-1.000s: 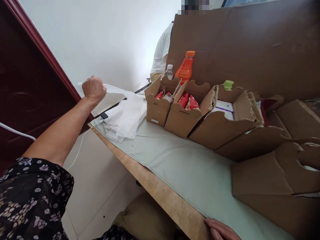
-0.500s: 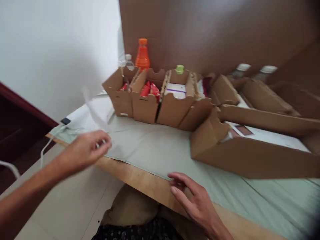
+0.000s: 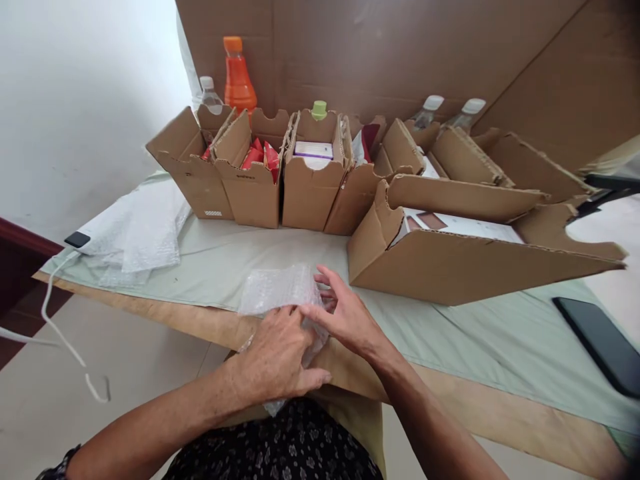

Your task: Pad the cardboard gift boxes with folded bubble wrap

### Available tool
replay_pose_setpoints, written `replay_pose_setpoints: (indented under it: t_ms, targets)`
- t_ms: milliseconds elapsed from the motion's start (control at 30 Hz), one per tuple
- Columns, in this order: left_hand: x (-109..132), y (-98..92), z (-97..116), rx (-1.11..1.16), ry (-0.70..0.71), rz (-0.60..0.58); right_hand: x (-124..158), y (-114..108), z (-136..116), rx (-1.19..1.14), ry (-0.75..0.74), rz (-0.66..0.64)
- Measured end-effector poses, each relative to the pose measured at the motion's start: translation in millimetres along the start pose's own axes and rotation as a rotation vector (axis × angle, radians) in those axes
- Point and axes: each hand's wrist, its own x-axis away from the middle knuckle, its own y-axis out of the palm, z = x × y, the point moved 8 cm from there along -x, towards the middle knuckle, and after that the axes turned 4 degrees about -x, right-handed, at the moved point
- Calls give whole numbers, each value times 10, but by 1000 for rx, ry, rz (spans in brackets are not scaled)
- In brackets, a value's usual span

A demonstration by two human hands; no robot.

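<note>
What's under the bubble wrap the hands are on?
The bubble wrap lies on the green cloth, its near end over the wooden table edge. The left hand and right hand cover part, hiding anything beneath.

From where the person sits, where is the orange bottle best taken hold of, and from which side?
Grip the orange bottle by its shoulder, just under the cap, coming from above. It stands upright; the cardboard boxes hide its lower part and the cardboard wall stands close behind, so likely only the top is free.
</note>
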Motion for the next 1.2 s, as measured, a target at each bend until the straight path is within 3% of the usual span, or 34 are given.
replay_pose_setpoints:
  t_ms: [133, 300, 500, 667, 800, 933, 1033, 1133, 1200]
  targets:
    - [-52, -116, -73, -75, 2, 133, 30, -255, 103, 207, -64, 229]
    - [-240, -233, -233, -147, -38, 268, 3, -391, 236, 467, -37, 287]
    - [-490, -98, -308, -233, -22, 140, -79, -381, 232, 701, 57, 288]
    - [-414, -23, -313, -248, -51, 89, -199, -261, 84, 817, 109, 233]
    - [-306, -48, -317, -265, -71, 86, -113, -249, -34, 970, 117, 209]
    - [-235, 0, -261, -231, -67, 63, 86, -212, -123, 1050, -74, 217]
    - [-214, 20, -237, -208, -77, 44, 168, -158, -64, 1039, -195, 106]
    - [-139, -58, -354, -182, -120, 73, 363, -299, -9, 945, -256, 100]
    - [-15, -155, -444, -140, -104, 144, 637, -347, -22, 876, -376, 64]
